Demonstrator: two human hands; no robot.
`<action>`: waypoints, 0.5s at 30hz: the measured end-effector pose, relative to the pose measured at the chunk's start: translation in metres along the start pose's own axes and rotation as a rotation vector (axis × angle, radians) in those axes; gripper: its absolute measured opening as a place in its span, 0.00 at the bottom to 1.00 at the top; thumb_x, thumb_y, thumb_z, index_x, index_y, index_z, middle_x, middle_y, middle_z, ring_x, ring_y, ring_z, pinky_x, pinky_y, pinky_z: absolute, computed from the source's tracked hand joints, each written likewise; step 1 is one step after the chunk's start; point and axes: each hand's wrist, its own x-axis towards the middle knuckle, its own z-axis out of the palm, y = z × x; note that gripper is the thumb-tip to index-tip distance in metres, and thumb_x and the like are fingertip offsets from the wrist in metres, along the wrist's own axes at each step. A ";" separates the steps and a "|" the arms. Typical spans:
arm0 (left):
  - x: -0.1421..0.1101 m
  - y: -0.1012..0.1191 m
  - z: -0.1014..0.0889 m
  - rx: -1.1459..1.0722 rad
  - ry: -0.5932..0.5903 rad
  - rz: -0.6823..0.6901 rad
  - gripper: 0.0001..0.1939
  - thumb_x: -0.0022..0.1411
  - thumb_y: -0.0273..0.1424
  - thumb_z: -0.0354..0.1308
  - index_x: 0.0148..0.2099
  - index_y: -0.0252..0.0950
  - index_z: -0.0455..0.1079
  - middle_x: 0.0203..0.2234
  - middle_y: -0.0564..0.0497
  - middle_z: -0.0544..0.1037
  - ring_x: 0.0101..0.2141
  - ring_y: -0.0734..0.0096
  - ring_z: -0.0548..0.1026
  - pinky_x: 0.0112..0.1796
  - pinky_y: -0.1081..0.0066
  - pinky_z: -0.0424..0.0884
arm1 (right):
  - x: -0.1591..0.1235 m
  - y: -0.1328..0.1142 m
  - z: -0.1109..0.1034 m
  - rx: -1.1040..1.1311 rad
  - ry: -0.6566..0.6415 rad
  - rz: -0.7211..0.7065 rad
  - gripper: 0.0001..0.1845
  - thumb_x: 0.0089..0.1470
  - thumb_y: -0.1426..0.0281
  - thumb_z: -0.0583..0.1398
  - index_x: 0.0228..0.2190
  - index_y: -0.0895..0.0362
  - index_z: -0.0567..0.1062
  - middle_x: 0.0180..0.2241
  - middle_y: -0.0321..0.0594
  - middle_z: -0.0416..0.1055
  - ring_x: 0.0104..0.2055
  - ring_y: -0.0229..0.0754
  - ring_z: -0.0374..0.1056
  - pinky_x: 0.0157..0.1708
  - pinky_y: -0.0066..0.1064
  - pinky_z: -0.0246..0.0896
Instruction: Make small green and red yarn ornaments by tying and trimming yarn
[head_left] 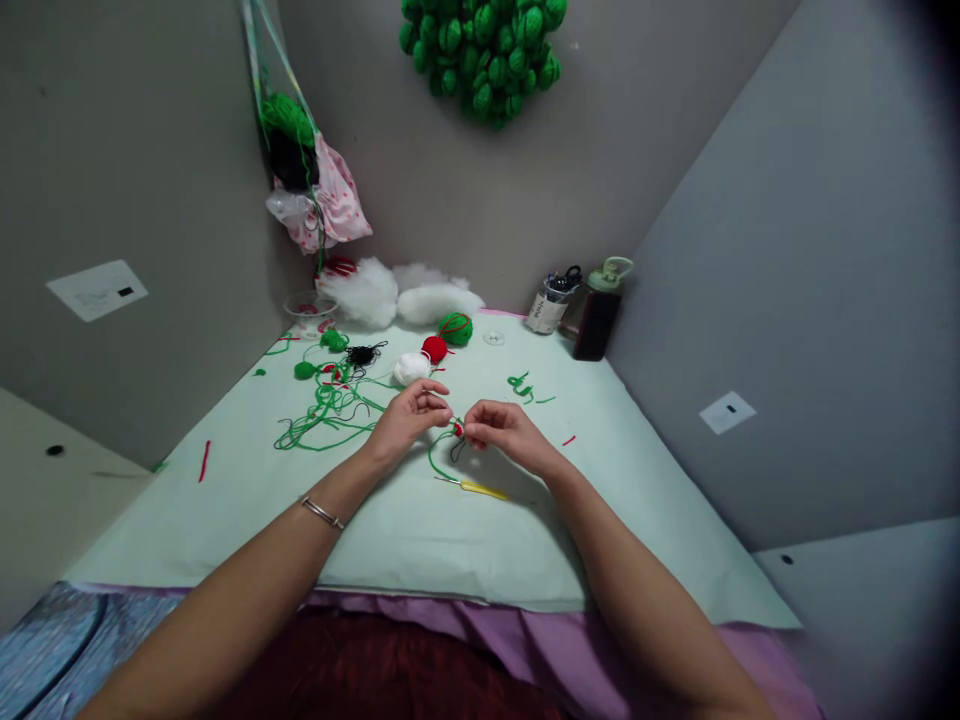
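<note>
Between my hands is a small red, white and green crochet piece, partly covered by my fingers. My left hand pinches it from the left with thumb and fingertips. From the other side, my right hand has its fingers curled and pressed together on the piece's right edge. A green yarn strand and a short dark thread hang below it. Just under the hands a crochet hook with a yellow handle lies on the pale table cover.
Behind my left hand are a white yarn ball, a red yarn ball and a green yarn ball. Tangled green yarn spreads left. White stuffing, a pen jar and a dark bottle stand at the back.
</note>
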 end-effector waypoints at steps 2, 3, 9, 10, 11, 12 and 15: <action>0.001 0.002 -0.001 -0.042 0.020 -0.008 0.22 0.49 0.32 0.71 0.45 0.34 0.69 0.29 0.54 0.75 0.30 0.73 0.75 0.38 0.70 0.70 | 0.000 -0.002 0.000 -0.004 0.016 -0.012 0.16 0.53 0.58 0.67 0.31 0.59 0.75 0.27 0.35 0.71 0.28 0.34 0.64 0.31 0.28 0.61; 0.001 0.003 -0.002 -0.067 0.043 -0.007 0.22 0.48 0.33 0.71 0.45 0.34 0.69 0.29 0.54 0.75 0.30 0.74 0.75 0.39 0.70 0.71 | -0.001 -0.003 0.000 -0.002 0.028 -0.012 0.17 0.52 0.58 0.67 0.31 0.59 0.75 0.27 0.35 0.72 0.27 0.34 0.64 0.31 0.27 0.61; 0.007 0.006 -0.009 -0.160 0.209 0.025 0.23 0.45 0.34 0.74 0.42 0.34 0.70 0.29 0.56 0.73 0.30 0.77 0.74 0.41 0.71 0.72 | -0.003 -0.009 -0.004 0.041 0.079 0.037 0.17 0.51 0.58 0.68 0.31 0.58 0.73 0.26 0.34 0.72 0.26 0.33 0.64 0.28 0.25 0.59; 0.007 0.007 -0.009 -0.160 0.215 0.030 0.23 0.45 0.33 0.74 0.41 0.34 0.70 0.29 0.56 0.73 0.30 0.77 0.74 0.41 0.71 0.73 | -0.004 -0.010 -0.006 0.044 0.075 0.031 0.17 0.52 0.58 0.68 0.31 0.58 0.73 0.26 0.34 0.71 0.26 0.33 0.64 0.28 0.25 0.59; 0.007 0.007 -0.009 -0.153 0.214 0.030 0.23 0.45 0.34 0.74 0.41 0.34 0.70 0.29 0.56 0.73 0.30 0.77 0.74 0.41 0.71 0.73 | -0.005 -0.012 -0.007 0.043 0.065 0.020 0.16 0.52 0.58 0.68 0.31 0.58 0.73 0.26 0.34 0.71 0.26 0.32 0.64 0.27 0.25 0.58; 0.006 0.007 -0.009 -0.138 0.202 0.024 0.23 0.45 0.34 0.74 0.41 0.33 0.70 0.28 0.56 0.73 0.30 0.76 0.74 0.41 0.71 0.73 | -0.006 -0.014 -0.010 0.039 0.050 0.008 0.16 0.53 0.59 0.68 0.31 0.58 0.73 0.26 0.35 0.71 0.26 0.33 0.64 0.27 0.25 0.58; 0.003 0.010 -0.007 -0.098 0.101 -0.020 0.20 0.48 0.35 0.73 0.41 0.33 0.71 0.28 0.55 0.73 0.30 0.75 0.75 0.40 0.70 0.73 | -0.012 -0.023 -0.018 0.016 -0.018 -0.004 0.16 0.53 0.59 0.67 0.31 0.59 0.74 0.26 0.36 0.72 0.26 0.33 0.64 0.26 0.25 0.58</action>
